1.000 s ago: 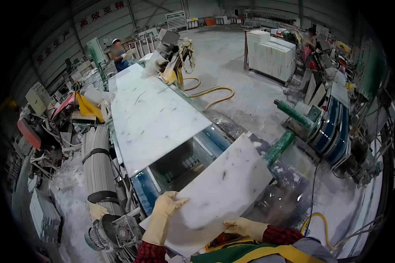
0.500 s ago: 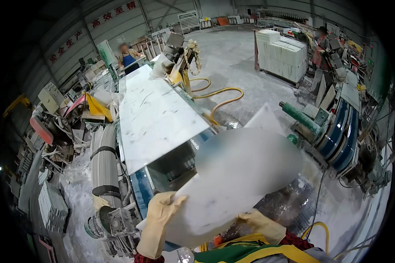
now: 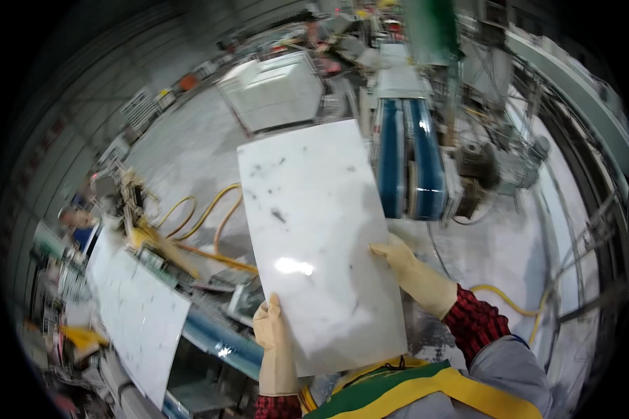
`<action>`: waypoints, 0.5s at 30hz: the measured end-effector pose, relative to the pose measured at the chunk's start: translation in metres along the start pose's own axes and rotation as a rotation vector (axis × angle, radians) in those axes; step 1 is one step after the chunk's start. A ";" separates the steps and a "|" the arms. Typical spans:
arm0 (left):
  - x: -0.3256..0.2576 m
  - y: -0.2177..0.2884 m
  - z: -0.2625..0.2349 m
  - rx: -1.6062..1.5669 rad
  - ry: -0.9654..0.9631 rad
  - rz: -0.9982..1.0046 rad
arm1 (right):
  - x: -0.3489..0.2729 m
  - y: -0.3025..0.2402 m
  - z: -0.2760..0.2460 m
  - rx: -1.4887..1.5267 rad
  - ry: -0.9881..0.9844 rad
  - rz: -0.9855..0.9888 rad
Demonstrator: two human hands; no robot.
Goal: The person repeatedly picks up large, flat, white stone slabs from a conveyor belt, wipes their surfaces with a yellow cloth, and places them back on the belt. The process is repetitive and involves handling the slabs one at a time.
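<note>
A glossy white marble slab [image 3: 314, 230] with dark grey flecks is held up in front of me, its broad face turned toward me. My left hand [image 3: 275, 342], in a cream rubber glove, grips its left edge near the bottom, the thumb lying over the face. Gripping the right edge somewhat higher is my gloved right hand [image 3: 416, 276]. The fingers of both hands behind the slab are hidden. Bright light reflects off the polished surface.
At the left, another white slab [image 3: 136, 304] lies on a blue-belted conveyor [image 3: 223, 343]. Two blue belts [image 3: 426, 160] run beyond my right hand. Stacked white slabs [image 3: 272, 94] stand at the back. A yellow hose [image 3: 206, 223] crosses the floor. A blurred person [image 3: 77, 220] stands far left.
My view has swung right, toward the two blue belts. The slab in my hands has turned from slanting to nearly upright in view, and the conveyor now lies off to my left.
</note>
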State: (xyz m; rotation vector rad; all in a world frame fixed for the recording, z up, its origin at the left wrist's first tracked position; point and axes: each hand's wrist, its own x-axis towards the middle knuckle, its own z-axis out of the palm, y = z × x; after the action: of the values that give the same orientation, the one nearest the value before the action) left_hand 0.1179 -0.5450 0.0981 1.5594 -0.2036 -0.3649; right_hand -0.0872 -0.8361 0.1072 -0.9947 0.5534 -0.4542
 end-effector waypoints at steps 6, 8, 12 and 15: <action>0.031 -0.068 0.095 0.306 -0.168 -0.114 | -0.008 -0.001 -0.085 0.144 0.223 0.022; 0.042 -0.086 0.123 0.279 -0.232 -0.158 | -0.005 0.004 -0.110 0.112 0.434 0.131; 0.080 -0.100 0.183 0.397 -0.409 -0.177 | 0.019 0.004 -0.161 0.175 0.510 0.202; 0.113 -0.096 0.240 0.488 -0.485 -0.165 | 0.046 -0.001 -0.194 0.244 0.502 0.115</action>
State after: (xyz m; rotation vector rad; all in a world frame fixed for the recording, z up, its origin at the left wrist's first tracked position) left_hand 0.1282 -0.8071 -0.0061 1.9515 -0.5744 -0.8737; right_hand -0.1729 -0.9905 0.0138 -0.6071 0.9746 -0.6572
